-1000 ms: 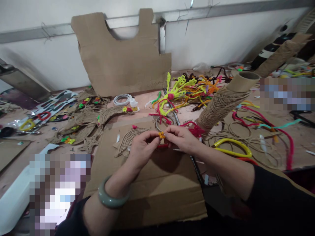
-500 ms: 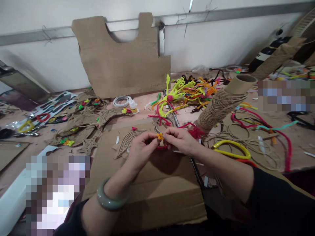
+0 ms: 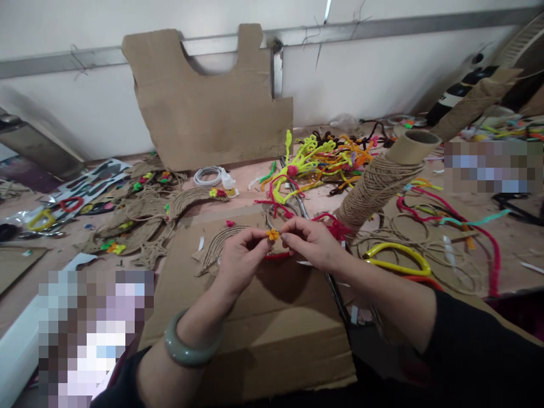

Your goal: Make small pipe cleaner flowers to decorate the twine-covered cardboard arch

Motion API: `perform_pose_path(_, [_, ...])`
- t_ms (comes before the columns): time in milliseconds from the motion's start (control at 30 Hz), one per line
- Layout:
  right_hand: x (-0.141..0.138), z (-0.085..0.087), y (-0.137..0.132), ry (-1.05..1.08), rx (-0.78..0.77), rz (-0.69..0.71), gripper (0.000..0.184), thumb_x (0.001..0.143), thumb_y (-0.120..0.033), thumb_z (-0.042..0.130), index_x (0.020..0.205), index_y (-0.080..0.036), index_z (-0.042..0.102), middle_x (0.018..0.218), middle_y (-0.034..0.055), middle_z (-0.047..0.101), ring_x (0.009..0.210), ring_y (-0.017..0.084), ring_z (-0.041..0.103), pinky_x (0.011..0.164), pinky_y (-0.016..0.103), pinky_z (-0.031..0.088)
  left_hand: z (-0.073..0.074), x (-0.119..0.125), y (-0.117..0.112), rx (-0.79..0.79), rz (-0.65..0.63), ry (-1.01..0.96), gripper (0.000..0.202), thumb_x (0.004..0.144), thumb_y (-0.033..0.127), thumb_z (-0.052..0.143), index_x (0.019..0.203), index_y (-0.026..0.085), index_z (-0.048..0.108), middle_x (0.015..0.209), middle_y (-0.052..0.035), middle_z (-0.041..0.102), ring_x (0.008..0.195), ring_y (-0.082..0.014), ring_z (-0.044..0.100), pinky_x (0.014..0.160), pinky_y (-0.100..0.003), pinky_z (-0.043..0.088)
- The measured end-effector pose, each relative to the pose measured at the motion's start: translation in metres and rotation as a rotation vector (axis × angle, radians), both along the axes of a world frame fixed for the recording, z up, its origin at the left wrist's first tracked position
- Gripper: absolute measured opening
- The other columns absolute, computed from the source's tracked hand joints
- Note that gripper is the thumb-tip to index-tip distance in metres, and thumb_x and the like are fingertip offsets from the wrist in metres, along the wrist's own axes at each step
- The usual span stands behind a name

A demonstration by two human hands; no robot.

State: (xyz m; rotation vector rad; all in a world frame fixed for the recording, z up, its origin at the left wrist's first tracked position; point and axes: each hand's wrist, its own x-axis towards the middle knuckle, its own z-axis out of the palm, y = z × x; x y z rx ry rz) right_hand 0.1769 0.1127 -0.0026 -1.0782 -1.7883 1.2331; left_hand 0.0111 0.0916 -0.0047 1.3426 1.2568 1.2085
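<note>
My left hand (image 3: 241, 259) and my right hand (image 3: 312, 242) meet over a flat cardboard sheet (image 3: 263, 334), both pinching a small orange pipe-cleaner flower (image 3: 272, 234) between fingertips. A red pipe-cleaner piece (image 3: 278, 255) hangs just under the fingers. A grey-green bangle (image 3: 187, 350) sits on my left wrist. A curved jute-rope shape (image 3: 221, 243) lies on the cardboard just left of my left hand.
A twine-wrapped cardboard tube (image 3: 382, 178) leans right of my hands. Behind lies a heap of coloured pipe cleaners (image 3: 323, 158); a yellow loop (image 3: 399, 258) lies right. Rope ornaments (image 3: 144, 215) spread left. A cut cardboard panel (image 3: 208, 102) leans on the wall.
Both hands have shifted slightly left and up with the orange flower, still pinching it; the fingers work it a little. Nothing else moved.
</note>
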Motion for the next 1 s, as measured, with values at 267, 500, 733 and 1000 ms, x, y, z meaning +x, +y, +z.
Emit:
perform_pose_path(267, [0.0017, -0.0037, -0.0003, -0.044, 0.067, -0.005, 0.011, 0.082, -0.027, 0.050, 0.082, -0.017, 0.056, 0.066, -0.0021, 0.054, 0.057, 0.009, 0.047, 0.055, 0.022, 0.037, 0.0007, 0.0007, 0.0001, 0.017, -0.016, 0.013, 0.006, 0.068, 0.019, 0.066, 0.072, 0.015, 0.067, 0.063, -0.0008, 0.066, 0.058, -0.0104, 0.057, 0.057, -0.022, 0.047])
perform_pose_path(500, [0.0032, -0.0053, -0.0018, -0.094, 0.139, -0.031, 0.013, 0.081, -0.028, 0.051, 0.084, -0.017, 0.059, 0.066, -0.0012, 0.056, 0.058, 0.009, 0.048, 0.056, 0.022, 0.037, 0.0012, 0.0013, -0.0003, 0.037, -0.032, 0.010, 0.007, 0.068, 0.020, 0.066, 0.072, 0.015, 0.067, 0.062, -0.0017, 0.066, 0.057, -0.0112, 0.058, 0.056, -0.023, 0.048])
perform_pose_path(733, [0.0036, -0.0087, -0.0007, -0.103, 0.132, -0.022, 0.013, 0.080, -0.028, 0.051, 0.079, -0.017, 0.059, 0.062, -0.0023, 0.054, 0.055, 0.009, 0.047, 0.053, 0.021, 0.036, -0.0027, 0.0014, -0.0012, 0.047, -0.066, 0.027, 0.007, 0.069, 0.019, 0.063, 0.074, 0.016, 0.068, 0.065, -0.0017, 0.066, 0.059, -0.0110, 0.057, 0.058, -0.024, 0.048])
perform_pose_path(1000, [0.0026, -0.0036, -0.0002, -0.025, 0.046, 0.004, 0.012, 0.079, -0.025, 0.050, 0.078, -0.017, 0.058, 0.064, -0.0019, 0.054, 0.055, 0.008, 0.046, 0.051, 0.021, 0.036, 0.0032, 0.0021, -0.0008, -0.129, -0.119, -0.172, 0.011, 0.069, 0.024, 0.065, 0.075, 0.016, 0.068, 0.066, -0.0014, 0.067, 0.056, -0.0097, 0.058, 0.060, -0.024, 0.050])
